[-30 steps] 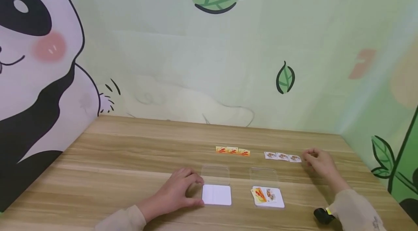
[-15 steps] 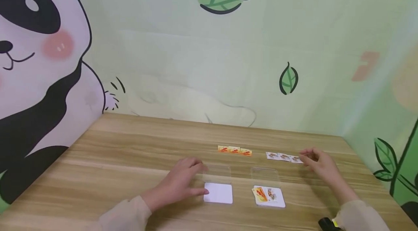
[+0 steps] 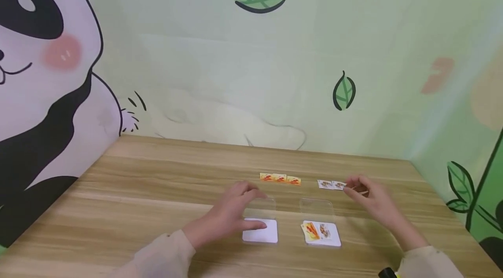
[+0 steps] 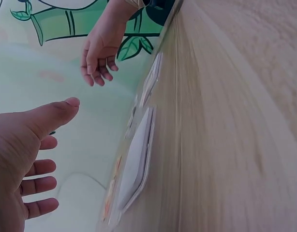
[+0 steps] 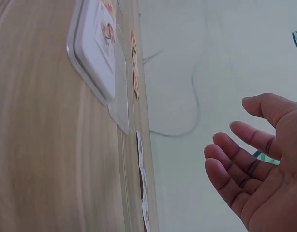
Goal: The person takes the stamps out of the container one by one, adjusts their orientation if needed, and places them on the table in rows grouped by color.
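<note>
My left hand (image 3: 225,212) hovers around the left side of a clear flip-lid case holding a white insert (image 3: 261,235); its thumb overlaps the white surface in the head view. In the left wrist view the thumb and fingers are spread apart and hold nothing. My right hand (image 3: 373,197) is over the right end of a row of white picture cards (image 3: 325,184), partly hiding the last one. The right wrist view shows its fingers (image 5: 226,176) loosely bent, with nothing between them. A second case (image 3: 334,238) bears an orange card (image 3: 311,231) and a white picture card (image 3: 325,231).
A row of orange picture cards (image 3: 280,178) lies farther back on the wooden table (image 3: 177,173). Transparent lids (image 3: 316,209) stand open behind both cases. A black object (image 3: 387,272) shows by the right sleeve. A wall with a painted panda (image 3: 78,94) backs the table.
My left hand has moved right and forward, its thumb now over the white insert. My right hand has shifted left, from beside the white card row to over its end.
</note>
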Motion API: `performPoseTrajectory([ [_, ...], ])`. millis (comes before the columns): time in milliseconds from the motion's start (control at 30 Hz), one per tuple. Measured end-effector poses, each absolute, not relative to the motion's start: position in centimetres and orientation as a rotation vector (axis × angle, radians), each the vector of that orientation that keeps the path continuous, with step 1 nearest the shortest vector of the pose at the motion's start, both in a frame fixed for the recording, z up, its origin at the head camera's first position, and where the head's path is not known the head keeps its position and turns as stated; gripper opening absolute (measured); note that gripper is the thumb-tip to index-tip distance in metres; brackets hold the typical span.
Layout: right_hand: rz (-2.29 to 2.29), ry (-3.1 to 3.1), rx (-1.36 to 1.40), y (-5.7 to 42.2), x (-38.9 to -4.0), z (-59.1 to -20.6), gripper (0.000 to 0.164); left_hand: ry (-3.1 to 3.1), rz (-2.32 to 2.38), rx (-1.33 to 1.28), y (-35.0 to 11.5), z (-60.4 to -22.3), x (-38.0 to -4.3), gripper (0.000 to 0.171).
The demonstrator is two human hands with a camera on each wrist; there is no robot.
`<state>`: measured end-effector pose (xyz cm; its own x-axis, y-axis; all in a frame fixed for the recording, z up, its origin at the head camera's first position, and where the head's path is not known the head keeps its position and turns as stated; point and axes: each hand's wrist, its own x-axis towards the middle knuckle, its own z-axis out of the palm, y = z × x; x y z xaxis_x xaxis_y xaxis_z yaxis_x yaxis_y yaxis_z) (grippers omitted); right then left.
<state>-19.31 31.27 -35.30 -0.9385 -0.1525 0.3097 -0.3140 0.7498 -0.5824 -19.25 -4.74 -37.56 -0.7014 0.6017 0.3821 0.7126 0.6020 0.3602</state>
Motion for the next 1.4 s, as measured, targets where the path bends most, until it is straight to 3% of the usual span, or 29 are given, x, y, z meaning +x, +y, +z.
performPoseTrajectory([
  [1400,0.970,-2.742,0.975,26.6,-16.7,-36.4,0.020,-2.656,-0.573,-1.220,3.7,-39.8,-18.9,0.060],
])
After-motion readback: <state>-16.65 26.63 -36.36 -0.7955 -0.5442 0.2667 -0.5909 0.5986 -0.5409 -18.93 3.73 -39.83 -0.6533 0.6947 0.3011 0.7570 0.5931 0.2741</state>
